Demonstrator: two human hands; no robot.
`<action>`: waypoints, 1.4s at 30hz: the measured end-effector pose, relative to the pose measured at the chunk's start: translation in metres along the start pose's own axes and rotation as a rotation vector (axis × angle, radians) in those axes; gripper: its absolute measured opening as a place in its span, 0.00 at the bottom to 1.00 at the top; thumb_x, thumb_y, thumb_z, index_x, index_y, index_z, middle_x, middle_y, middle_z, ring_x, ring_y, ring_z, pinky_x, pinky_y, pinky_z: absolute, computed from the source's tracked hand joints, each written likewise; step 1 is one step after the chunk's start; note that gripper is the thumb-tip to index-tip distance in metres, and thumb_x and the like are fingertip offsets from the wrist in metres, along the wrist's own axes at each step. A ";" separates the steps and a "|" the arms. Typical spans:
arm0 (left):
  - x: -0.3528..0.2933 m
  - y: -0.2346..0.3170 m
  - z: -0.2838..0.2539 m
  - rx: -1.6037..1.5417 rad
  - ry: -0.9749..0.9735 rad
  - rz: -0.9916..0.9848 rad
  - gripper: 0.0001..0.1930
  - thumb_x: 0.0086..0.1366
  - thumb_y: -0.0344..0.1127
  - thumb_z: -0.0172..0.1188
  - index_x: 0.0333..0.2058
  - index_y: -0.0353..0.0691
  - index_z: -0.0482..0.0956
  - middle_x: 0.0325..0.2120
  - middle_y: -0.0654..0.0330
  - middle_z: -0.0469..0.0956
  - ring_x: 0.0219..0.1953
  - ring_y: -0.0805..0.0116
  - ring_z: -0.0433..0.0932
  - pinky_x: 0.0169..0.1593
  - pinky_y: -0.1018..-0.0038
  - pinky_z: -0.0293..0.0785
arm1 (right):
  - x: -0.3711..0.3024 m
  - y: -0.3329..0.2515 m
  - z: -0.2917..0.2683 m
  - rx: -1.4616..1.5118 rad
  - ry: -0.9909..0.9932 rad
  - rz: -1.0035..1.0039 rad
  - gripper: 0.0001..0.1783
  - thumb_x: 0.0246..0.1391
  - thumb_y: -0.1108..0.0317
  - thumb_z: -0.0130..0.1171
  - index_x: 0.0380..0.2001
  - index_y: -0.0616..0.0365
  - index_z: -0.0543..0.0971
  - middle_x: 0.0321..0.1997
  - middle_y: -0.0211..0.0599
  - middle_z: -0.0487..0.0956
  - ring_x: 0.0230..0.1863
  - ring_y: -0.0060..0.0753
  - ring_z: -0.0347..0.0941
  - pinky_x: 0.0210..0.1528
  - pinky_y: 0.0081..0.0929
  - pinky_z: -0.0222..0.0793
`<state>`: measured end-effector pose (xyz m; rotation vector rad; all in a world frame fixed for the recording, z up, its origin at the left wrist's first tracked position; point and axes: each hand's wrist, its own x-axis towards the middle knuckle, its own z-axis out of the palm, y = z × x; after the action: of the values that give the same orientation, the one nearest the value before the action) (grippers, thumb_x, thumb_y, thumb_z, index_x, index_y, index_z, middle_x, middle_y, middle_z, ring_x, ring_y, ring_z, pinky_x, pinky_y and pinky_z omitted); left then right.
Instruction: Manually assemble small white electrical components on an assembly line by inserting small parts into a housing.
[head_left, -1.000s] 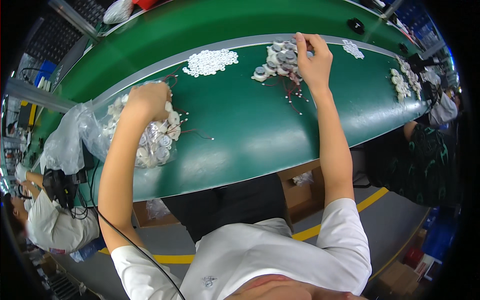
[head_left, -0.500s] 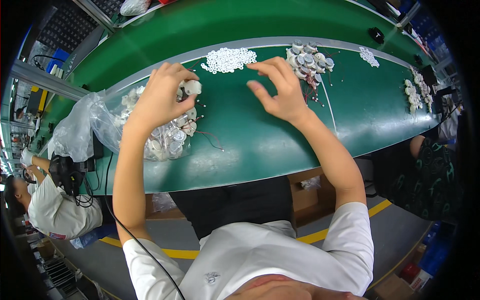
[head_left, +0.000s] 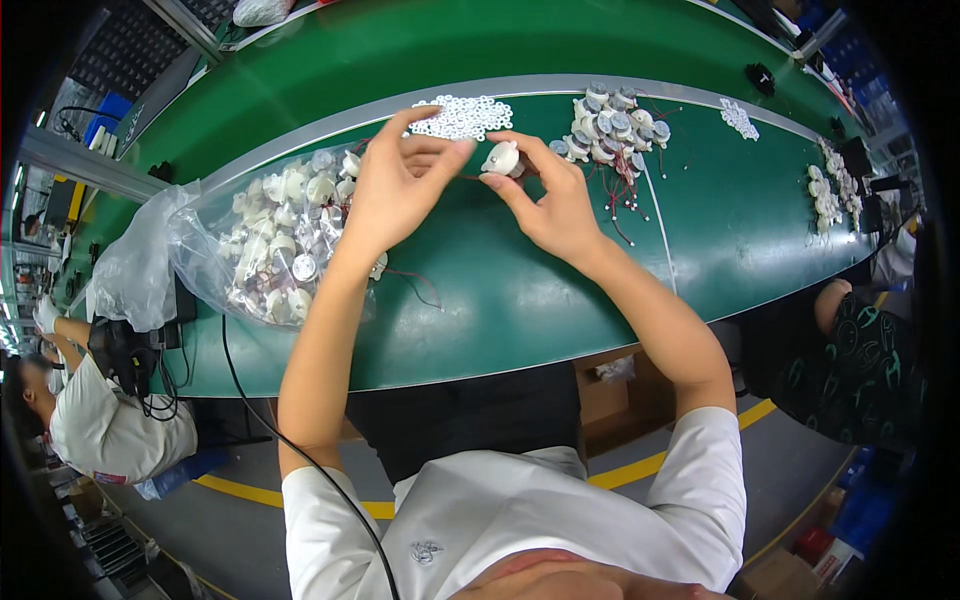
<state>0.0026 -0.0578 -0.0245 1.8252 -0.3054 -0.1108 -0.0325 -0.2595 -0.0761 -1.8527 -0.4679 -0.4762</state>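
Observation:
Between the thumb and forefinger of my right hand [head_left: 552, 195] is a small white motor [head_left: 501, 158] with a rounded housing; a thin dark wire shows by it. My left hand [head_left: 400, 190] is just left of it, thumb pointing toward the motor and forefinger stretched over a pile of small white rings [head_left: 462, 116]. Its fingers are apart and nothing shows in them, though the inner fingers are partly hidden. Below the left wrist, an open clear plastic bag [head_left: 205, 250] holds many similar motors [head_left: 285, 245] with wires.
On the green workbench [head_left: 500, 290], a heap of wired motors [head_left: 612, 130] lies right of my right hand. Farther right are a smaller ring pile [head_left: 738, 117] and more white parts [head_left: 825, 195]. A co-worker [head_left: 110, 410] sits at left. A black cable [head_left: 300, 450] crosses my left arm.
My left hand has moved right from the bag to the rings. The motor that was at my left hand is now in my right hand, whose fingers have closed on it.

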 end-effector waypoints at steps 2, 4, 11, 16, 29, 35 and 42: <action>0.002 -0.022 0.001 0.327 0.183 0.161 0.27 0.67 0.28 0.67 0.63 0.32 0.70 0.43 0.48 0.87 0.42 0.61 0.87 0.47 0.69 0.82 | 0.004 -0.001 -0.006 -0.050 -0.043 -0.008 0.24 0.62 0.70 0.68 0.60 0.58 0.78 0.40 0.39 0.83 0.32 0.28 0.77 0.37 0.27 0.75; 0.002 -0.045 0.003 0.637 0.293 0.318 0.27 0.67 0.26 0.66 0.63 0.36 0.69 0.45 0.47 0.87 0.42 0.55 0.87 0.46 0.65 0.82 | 0.004 -0.001 -0.008 -0.015 -0.094 0.037 0.22 0.66 0.68 0.64 0.62 0.58 0.78 0.40 0.39 0.82 0.32 0.28 0.76 0.38 0.28 0.74; -0.002 -0.057 0.018 0.858 0.246 0.245 0.29 0.64 0.20 0.61 0.63 0.38 0.64 0.50 0.47 0.84 0.49 0.44 0.82 0.53 0.53 0.78 | 0.002 0.004 -0.014 0.296 -0.144 0.292 0.16 0.75 0.59 0.55 0.54 0.61 0.72 0.40 0.32 0.80 0.39 0.20 0.72 0.43 0.22 0.68; -0.005 -0.055 0.019 0.760 0.226 0.214 0.28 0.62 0.21 0.65 0.60 0.39 0.69 0.42 0.50 0.88 0.43 0.46 0.84 0.48 0.54 0.80 | 0.010 0.012 -0.029 0.452 -0.132 0.402 0.15 0.76 0.60 0.53 0.54 0.59 0.75 0.41 0.29 0.80 0.39 0.16 0.70 0.43 0.19 0.67; -0.022 -0.047 0.032 0.339 0.050 0.214 0.40 0.57 0.26 0.77 0.68 0.45 0.69 0.40 0.54 0.89 0.33 0.66 0.82 0.41 0.72 0.82 | 0.009 0.015 -0.014 -0.152 -0.255 0.354 0.15 0.66 0.62 0.65 0.43 0.66 0.80 0.18 0.35 0.77 0.19 0.22 0.69 0.24 0.28 0.63; -0.026 -0.052 0.029 0.312 0.023 0.235 0.42 0.58 0.22 0.73 0.70 0.46 0.65 0.44 0.52 0.87 0.36 0.64 0.82 0.45 0.71 0.82 | 0.010 0.021 -0.006 -0.202 -0.203 0.347 0.17 0.63 0.60 0.69 0.40 0.66 0.83 0.17 0.34 0.77 0.18 0.20 0.68 0.24 0.26 0.62; -0.025 -0.060 0.039 0.289 0.110 0.271 0.41 0.60 0.22 0.72 0.70 0.48 0.65 0.36 0.56 0.88 0.33 0.65 0.81 0.42 0.71 0.80 | 0.010 0.024 0.000 -0.125 -0.116 0.392 0.17 0.62 0.59 0.70 0.36 0.66 0.84 0.20 0.30 0.81 0.20 0.13 0.69 0.24 0.19 0.63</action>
<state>-0.0213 -0.0732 -0.0947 2.0463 -0.5080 0.2323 -0.0111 -0.2657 -0.0902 -2.0393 -0.1447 -0.1351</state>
